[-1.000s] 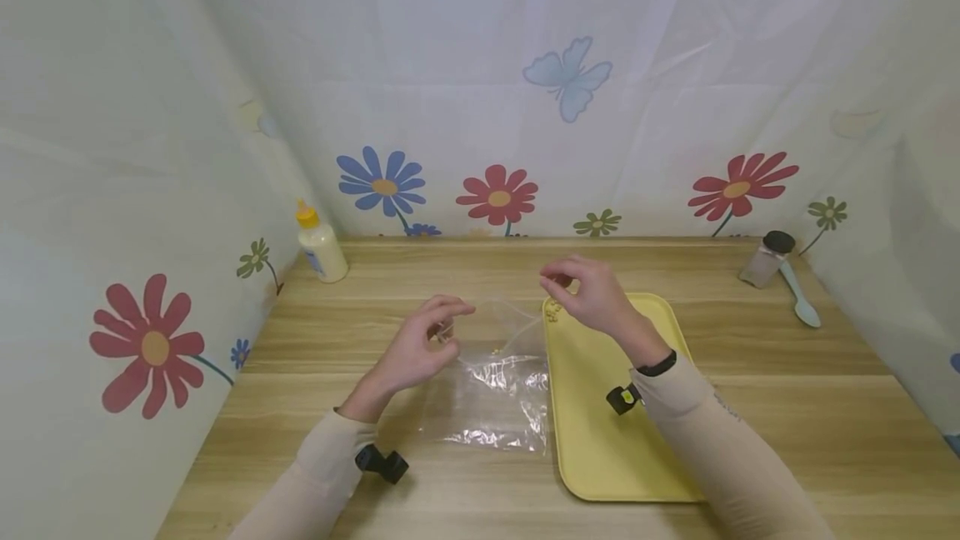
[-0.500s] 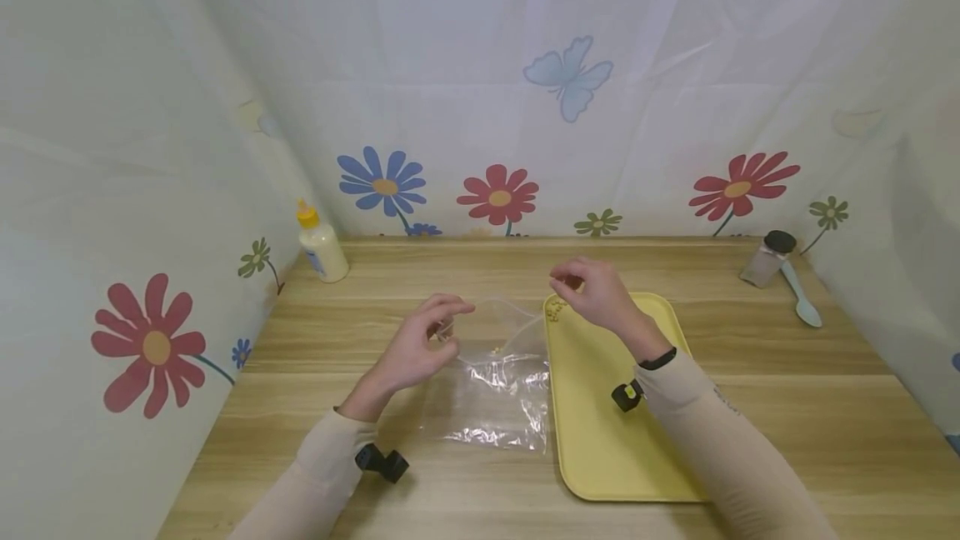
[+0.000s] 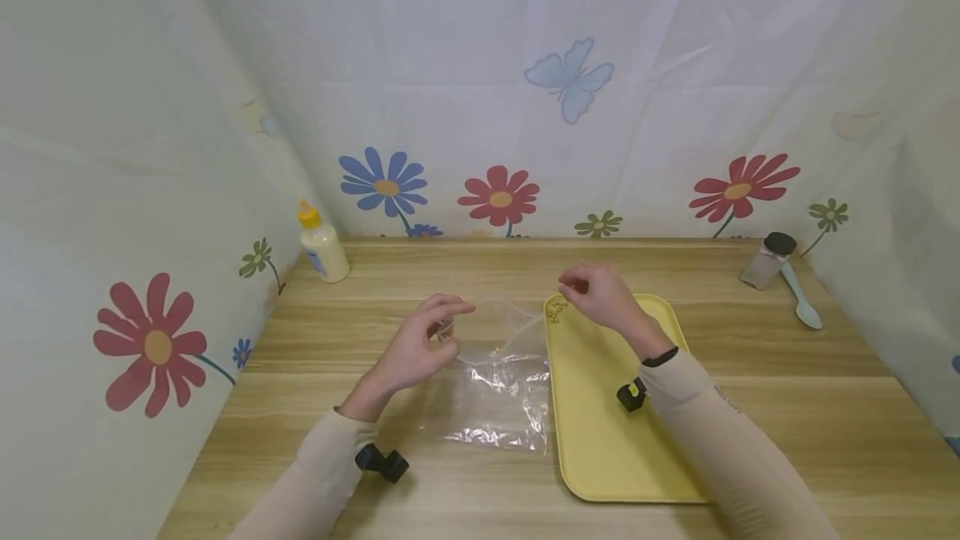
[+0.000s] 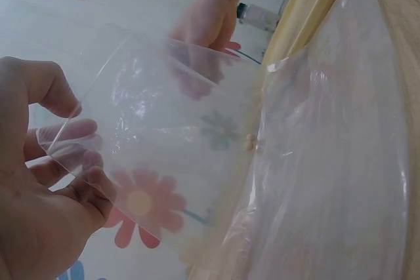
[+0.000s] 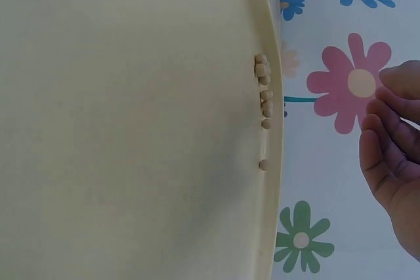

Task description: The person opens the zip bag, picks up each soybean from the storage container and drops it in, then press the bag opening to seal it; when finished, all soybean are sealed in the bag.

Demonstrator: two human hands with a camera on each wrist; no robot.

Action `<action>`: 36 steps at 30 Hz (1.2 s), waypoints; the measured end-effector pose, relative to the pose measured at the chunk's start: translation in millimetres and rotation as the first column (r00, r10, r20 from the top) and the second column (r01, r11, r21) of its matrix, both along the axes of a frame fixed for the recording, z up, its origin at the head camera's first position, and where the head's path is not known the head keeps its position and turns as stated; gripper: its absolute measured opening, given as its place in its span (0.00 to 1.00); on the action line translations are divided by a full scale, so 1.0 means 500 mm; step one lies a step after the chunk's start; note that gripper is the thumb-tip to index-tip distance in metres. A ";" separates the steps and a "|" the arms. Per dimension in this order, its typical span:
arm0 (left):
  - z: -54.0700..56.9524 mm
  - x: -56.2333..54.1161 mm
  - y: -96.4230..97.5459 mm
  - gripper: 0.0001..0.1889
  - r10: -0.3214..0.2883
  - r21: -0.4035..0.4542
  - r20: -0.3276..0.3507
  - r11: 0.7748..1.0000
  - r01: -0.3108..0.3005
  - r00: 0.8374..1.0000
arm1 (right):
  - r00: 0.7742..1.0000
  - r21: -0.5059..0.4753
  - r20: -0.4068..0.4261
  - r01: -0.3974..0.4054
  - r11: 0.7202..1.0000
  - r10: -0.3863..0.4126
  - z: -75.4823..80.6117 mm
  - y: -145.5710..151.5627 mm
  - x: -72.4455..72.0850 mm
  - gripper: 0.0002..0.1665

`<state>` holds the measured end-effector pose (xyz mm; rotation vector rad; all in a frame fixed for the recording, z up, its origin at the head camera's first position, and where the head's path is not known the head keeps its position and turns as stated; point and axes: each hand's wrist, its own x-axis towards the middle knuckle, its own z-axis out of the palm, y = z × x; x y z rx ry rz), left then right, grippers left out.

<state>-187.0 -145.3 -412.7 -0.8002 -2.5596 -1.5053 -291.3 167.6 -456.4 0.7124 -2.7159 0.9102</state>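
Our right hand (image 3: 600, 294) is drifting rightward over the yellow tray (image 3: 615, 448), fingertips together; whether they are pinching anything, we cannot tell. Our left hand (image 3: 416, 346) is gripping the clear bag (image 3: 491, 407) by its mouth; beyond, beads (image 5: 262, 70) are lying along the tray's far rim.

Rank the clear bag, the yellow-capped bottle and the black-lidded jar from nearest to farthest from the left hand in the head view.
1. Clear bag: held by the left hand
2. Yellow-capped bottle: back left
3. Black-lidded jar: back right
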 end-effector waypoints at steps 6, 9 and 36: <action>-0.006 -0.004 -0.001 0.28 0.003 -0.003 0.003 1.000 -0.003 1.000 | 1.000 0.033 0.018 0.019 0.999 -0.019 -0.008 0.008 -0.009 0.14; -0.009 -0.006 -0.002 0.28 0.005 -0.007 0.001 1.000 -0.005 1.000 | 0.999 0.039 0.036 0.018 0.999 -0.020 -0.013 0.011 -0.013 0.14; -0.015 -0.007 -0.002 0.28 0.000 -0.001 0.011 1.000 0.000 1.000 | 0.986 0.154 0.144 0.057 0.987 -0.079 -0.024 0.033 -0.027 0.12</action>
